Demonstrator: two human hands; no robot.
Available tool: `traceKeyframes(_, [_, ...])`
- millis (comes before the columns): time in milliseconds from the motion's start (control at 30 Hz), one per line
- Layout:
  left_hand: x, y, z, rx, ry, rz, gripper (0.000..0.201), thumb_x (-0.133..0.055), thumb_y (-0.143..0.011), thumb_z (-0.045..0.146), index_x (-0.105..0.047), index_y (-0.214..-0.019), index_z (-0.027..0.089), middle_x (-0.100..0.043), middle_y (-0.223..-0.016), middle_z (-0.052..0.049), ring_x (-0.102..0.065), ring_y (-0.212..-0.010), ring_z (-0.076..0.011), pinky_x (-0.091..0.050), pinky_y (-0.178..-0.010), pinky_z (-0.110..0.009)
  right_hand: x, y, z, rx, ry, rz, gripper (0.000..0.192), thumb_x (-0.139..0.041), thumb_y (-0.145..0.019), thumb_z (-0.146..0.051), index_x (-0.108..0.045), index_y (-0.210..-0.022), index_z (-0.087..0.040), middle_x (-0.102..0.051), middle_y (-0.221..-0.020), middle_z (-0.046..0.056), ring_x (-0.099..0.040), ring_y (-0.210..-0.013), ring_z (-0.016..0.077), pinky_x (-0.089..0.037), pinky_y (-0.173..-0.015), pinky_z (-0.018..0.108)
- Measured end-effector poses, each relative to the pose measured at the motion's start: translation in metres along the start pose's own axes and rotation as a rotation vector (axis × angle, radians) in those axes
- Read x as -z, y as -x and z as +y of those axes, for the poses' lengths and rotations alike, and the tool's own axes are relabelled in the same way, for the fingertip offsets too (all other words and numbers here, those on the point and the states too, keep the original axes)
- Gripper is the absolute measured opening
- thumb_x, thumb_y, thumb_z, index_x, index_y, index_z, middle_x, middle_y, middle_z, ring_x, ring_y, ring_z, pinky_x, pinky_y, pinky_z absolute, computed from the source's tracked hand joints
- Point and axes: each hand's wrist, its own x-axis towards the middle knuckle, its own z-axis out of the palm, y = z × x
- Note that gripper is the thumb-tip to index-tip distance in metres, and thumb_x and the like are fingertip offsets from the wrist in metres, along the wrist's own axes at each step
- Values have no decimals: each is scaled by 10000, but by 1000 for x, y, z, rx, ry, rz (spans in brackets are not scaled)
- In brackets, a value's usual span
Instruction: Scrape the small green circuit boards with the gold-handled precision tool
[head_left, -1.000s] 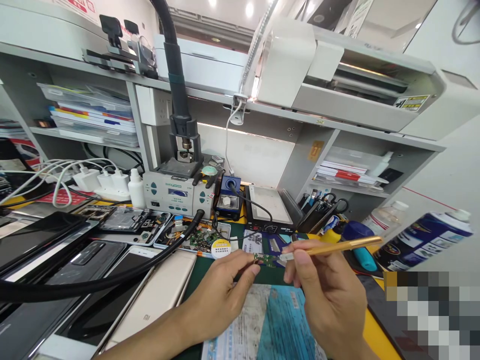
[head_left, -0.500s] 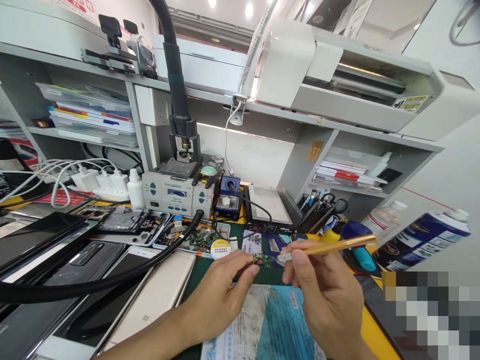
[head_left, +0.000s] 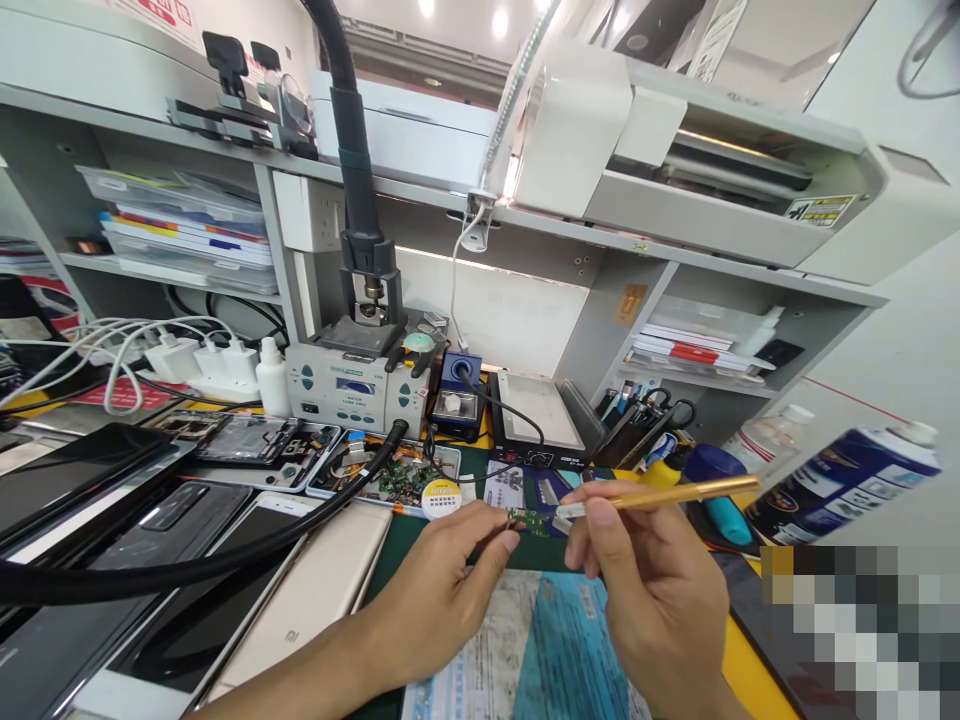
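Observation:
My left hand [head_left: 442,585] pinches one end of a small green circuit board [head_left: 531,521] between thumb and fingers. It holds the board above the work surface. My right hand [head_left: 649,575] grips a slim gold-handled tool [head_left: 686,492] like a pen, its handle pointing out to the right. The tool's pale, flat-looking head is close to the board's right end; whether they touch I cannot tell, nor what kind of tip it has. Under both hands lies a worn blue and white sheet [head_left: 570,640] on a green mat [head_left: 409,545].
Several phones [head_left: 292,610] cover the left side, with a black hose [head_left: 225,570] across them. Behind the hands are a tray of circuit boards [head_left: 450,462], a round yellow-white tin [head_left: 441,498] and a grey hot-air station [head_left: 360,385]. A blue spray can [head_left: 847,480] stands right.
The gold-handled tool has tilted slightly: its head is a little higher, its handle end slightly lower and farther right. My left hand and the circuit board look nearly unmoved.

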Motion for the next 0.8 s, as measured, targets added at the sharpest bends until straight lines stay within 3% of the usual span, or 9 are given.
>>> traceKeyframes(167, [1, 2, 0, 9, -6, 2, 265, -423, -1049, 255, -518, -808, 202, -572, -821, 9, -503, -759, -150, -372, -697, -264, 2, -4, -2, -102, -52, 16, 150, -607, -986, -345, -652, -987, -202, -674, -759, 22, -598, -530, 116, -497, -492, 227])
traceKeyframes(300, [0, 2, -1, 35, -20, 26, 273, -425, -1047, 274, -510, -798, 202, -548, -793, 14, -492, -731, -149, -365, -679, -269, 8, -13, 1, -305, -187, -15, 245, -676, -931, -426, -653, -943, -182, -609, -550, -15, -544, -470, 129, -432, -434, 215])
traceKeyframes(433, [-1, 3, -3, 70, -28, 56, 286, -420, -1046, 307, -528, -803, 202, -526, -765, 18, -477, -701, -150, -358, -655, -274, 11, -21, 5, -489, -367, -39, 302, -777, -838, -437, -643, -920, -179, -590, -516, -25, -524, -450, 127, -383, -395, 191])
traceKeyframes(800, [-3, 1, -2, 124, -18, 99, 281, -442, -1034, 340, -551, -816, 200, -542, -763, 12, -499, -713, -157, -369, -654, -267, 7, -19, 6, -616, -450, -64, 357, -837, -757, -433, -599, -860, -189, -594, -475, -28, -511, -430, 122, -378, -389, 180])
